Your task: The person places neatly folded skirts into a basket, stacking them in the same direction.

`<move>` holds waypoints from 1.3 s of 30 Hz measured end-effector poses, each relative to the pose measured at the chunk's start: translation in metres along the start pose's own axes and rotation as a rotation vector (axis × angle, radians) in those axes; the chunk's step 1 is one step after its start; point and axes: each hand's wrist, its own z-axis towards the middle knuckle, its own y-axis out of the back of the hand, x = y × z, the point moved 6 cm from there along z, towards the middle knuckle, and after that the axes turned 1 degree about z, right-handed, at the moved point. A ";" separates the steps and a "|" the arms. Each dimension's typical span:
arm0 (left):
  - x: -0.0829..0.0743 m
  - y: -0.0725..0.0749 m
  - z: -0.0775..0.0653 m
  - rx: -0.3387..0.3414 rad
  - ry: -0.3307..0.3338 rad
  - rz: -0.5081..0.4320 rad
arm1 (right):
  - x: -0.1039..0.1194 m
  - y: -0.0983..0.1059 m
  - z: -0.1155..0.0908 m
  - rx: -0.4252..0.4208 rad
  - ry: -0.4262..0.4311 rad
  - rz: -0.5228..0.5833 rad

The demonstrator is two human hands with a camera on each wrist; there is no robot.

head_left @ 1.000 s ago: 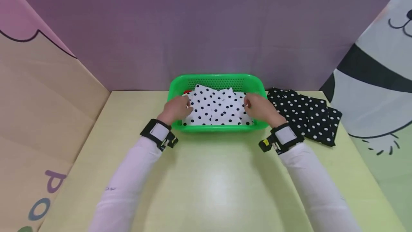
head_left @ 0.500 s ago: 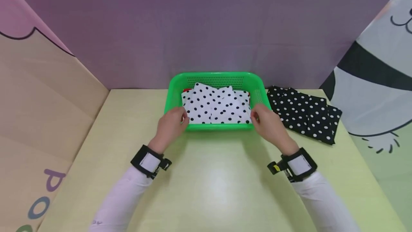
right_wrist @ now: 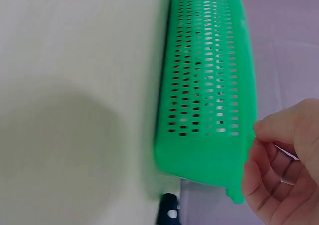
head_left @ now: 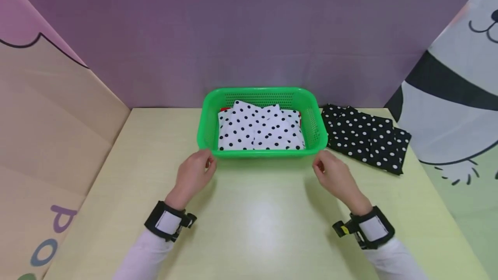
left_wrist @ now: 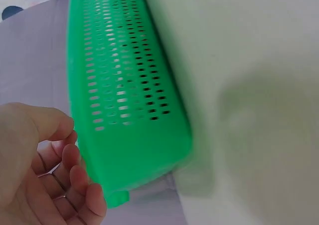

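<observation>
A green perforated basket [head_left: 264, 154] stands against the back wall in the head view. Inside lies folded white fabric with black dots [head_left: 260, 126], and a bit of red shows at its edges. My left hand [head_left: 194, 176] is in front of the basket's near left corner; my right hand [head_left: 337, 180] is by the near right corner. Both wrist views show loosely curled fingers with nothing between them, alongside the basket's holed front wall [left_wrist: 119, 75].
Folded black fabric with white dots [head_left: 369, 139] lies on the table right of the basket, close against its side. A purple backdrop [head_left: 256, 33] rises directly behind, with printed side panels [head_left: 50, 141] at left and right.
Both hands have drawn back from the white dotted fabric, out over the basket's front rim toward the person and apart. The fabric stays in the basket, and the black fabric has not moved.
</observation>
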 end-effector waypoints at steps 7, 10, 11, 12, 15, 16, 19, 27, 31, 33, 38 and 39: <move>0.009 -0.011 -0.016 0.006 -0.015 0.020 | -0.007 -0.011 -0.012 0.033 -0.038 0.031; 0.010 -0.013 -0.019 0.004 -0.018 0.015 | -0.009 -0.013 -0.015 0.025 -0.030 0.033; 0.010 -0.013 -0.021 0.002 -0.016 0.013 | -0.010 -0.014 -0.016 0.021 -0.030 0.032; 0.011 -0.013 -0.022 -0.001 -0.014 0.010 | -0.012 -0.014 -0.017 0.015 -0.031 0.029; 0.013 -0.014 -0.025 -0.006 0.001 0.004 | -0.019 -0.013 -0.018 -0.015 -0.055 0.018; 0.014 -0.015 -0.027 -0.004 0.005 0.005 | -0.022 -0.013 -0.019 -0.031 -0.067 0.017; 0.015 -0.018 -0.031 0.009 0.008 0.000 | -0.034 -0.011 -0.018 -0.093 -0.103 0.019; 0.008 -0.022 -0.038 0.044 0.008 -0.060 | -0.070 -0.005 -0.008 -0.179 -0.171 -0.038; 0.004 -0.023 -0.039 0.061 -0.006 -0.064 | -0.086 -0.004 -0.001 -0.152 -0.221 -0.081; 0.002 -0.023 -0.040 0.065 -0.017 -0.062 | -0.093 -0.005 0.001 -0.137 -0.243 -0.112; -0.003 -0.027 -0.042 0.085 -0.046 -0.049 | -0.108 -0.010 0.003 -0.054 -0.317 -0.168; -0.004 -0.028 -0.043 0.093 -0.048 -0.046 | -0.111 -0.011 0.004 -0.038 -0.329 -0.172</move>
